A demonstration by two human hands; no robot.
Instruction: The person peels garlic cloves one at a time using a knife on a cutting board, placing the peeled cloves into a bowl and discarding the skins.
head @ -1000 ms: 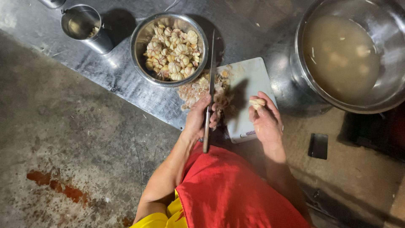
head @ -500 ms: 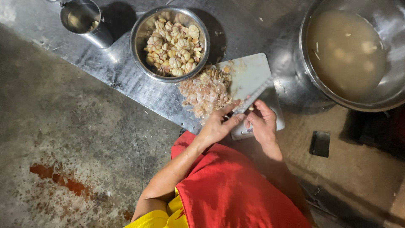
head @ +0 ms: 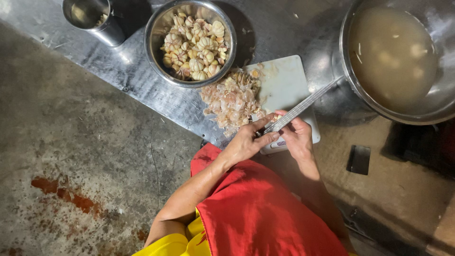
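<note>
Head camera looked down on a white rectangular plastic cutting board (head: 284,83) at the edge of a grey steel table (head: 137,83). The left hand (head: 247,141) was clenched around the dark handle of a long steel knife (head: 303,105), its blade slanting over the board. The right hand (head: 297,138) met the blade from below; whether it pinched a clove, I cannot tell. It seemed to be the trimming step, beside a heap of pale garlic skins (head: 230,99). A cut there would call for fingertips clear of the edge. No label or package showed; only a small dark flat rectangle (head: 359,160) lay on the floor to the right.
</note>
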